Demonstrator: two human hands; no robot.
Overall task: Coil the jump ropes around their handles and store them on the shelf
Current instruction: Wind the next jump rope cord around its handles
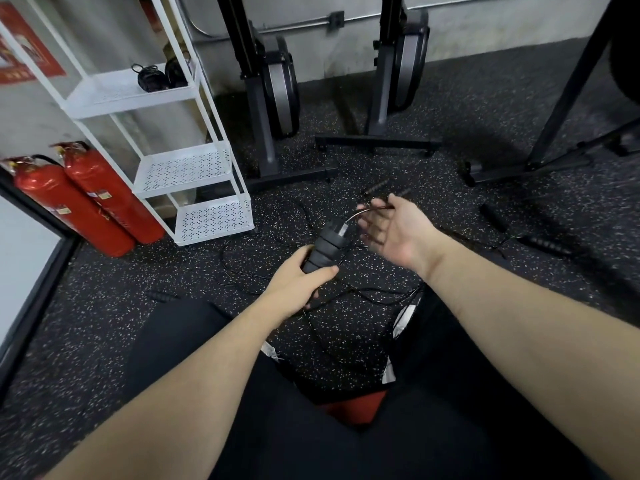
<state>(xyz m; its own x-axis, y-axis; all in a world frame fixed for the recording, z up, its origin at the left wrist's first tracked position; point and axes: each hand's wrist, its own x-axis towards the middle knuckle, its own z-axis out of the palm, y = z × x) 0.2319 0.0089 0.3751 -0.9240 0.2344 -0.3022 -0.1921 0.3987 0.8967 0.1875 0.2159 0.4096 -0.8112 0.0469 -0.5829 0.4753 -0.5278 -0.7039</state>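
head view: white shelf (194,168) at 10 o'clock, fire extinguishers (86,199) at 9. left hand (298,282) grips handle (327,249) at centre; right hand (394,230) at 2 o'clock of it, blurred, fingers loosely spread, rope (367,211) across fingertips.

Both forearms bare, extended forward and down from the bottom corners, converging toward centre. Left hand (297,284) back-up, fingers and thumb wrapped round the lower end of a black ribbed handle (325,249), handle tilted up and away. Right hand (398,228) higher and further out, palm turned inward and up, fingers (372,225) loosely spread, motion-blurred. Thin cord (375,210) running across the right fingertips; actual pinch not discernible through the blur. Hands near each other, not touching.
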